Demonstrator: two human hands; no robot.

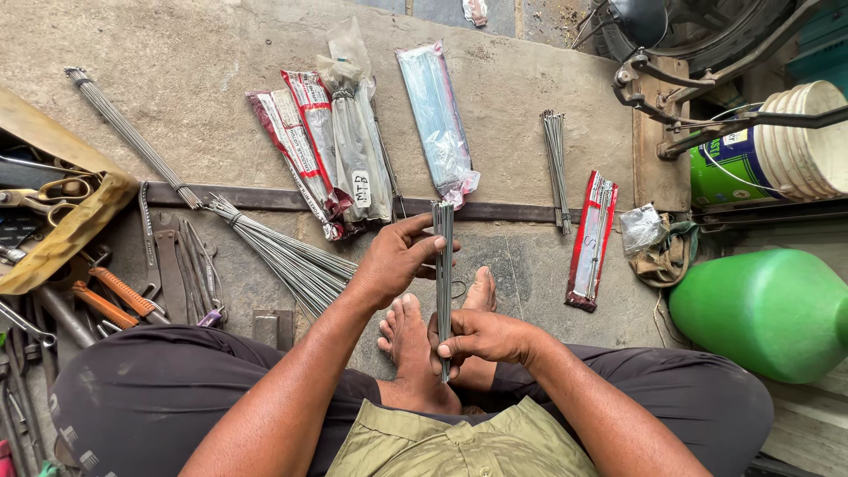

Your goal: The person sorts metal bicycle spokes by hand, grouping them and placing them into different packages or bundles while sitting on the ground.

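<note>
Two hands (397, 261) (481, 337), thin steel spokes (443, 265) — upright bundle

Concrete floor (221, 53) bears spoke bundles (291, 256), packets (336, 141), perhaps pliers (115, 296)

The left hand (397, 261) pinches with fingertips above the right hand's grip, wrist bent, forearm reaching forward. The right hand (481, 337) is clenched in a fist below it, thumb on top, forearm angled inward.

Both hands grip upright spoke bundle (443, 265): left hand (395, 261) near top, right hand (481, 337) at btm (over bare feet).
</note>
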